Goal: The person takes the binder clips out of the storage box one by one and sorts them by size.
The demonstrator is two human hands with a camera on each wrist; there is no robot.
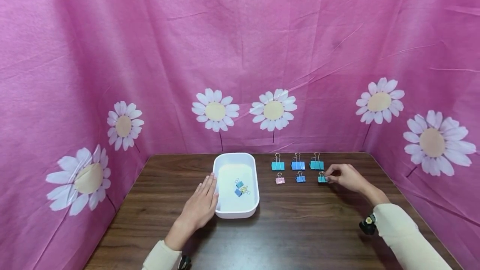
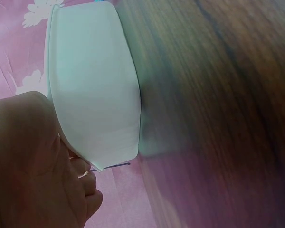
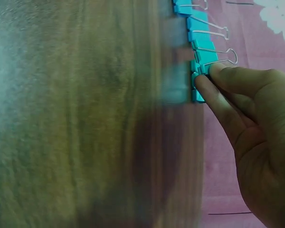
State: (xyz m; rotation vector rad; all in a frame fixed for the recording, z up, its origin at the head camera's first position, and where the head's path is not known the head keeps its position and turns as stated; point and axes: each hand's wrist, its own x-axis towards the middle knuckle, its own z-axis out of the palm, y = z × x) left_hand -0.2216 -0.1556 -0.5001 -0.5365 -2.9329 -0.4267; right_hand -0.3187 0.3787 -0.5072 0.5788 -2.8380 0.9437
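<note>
Right hand (image 1: 346, 176) pinches the small teal metal binder clip (image 1: 321, 178) at three o'clock; lift straight up. Left hand (image 1: 200, 205), fingers straight, steadies the white plastic tray (image 1: 256, 178).

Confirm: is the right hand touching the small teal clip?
Touching. In the right wrist view, the right hand pinches the small teal clip with its fingertips; the head view agrees.

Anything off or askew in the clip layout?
Nothing stands out. Six binder clips sit in two tidy rows on the table; the right hand pinches the small teal clip. Two more lie loose in the white tray, which the left hand touches.
</note>
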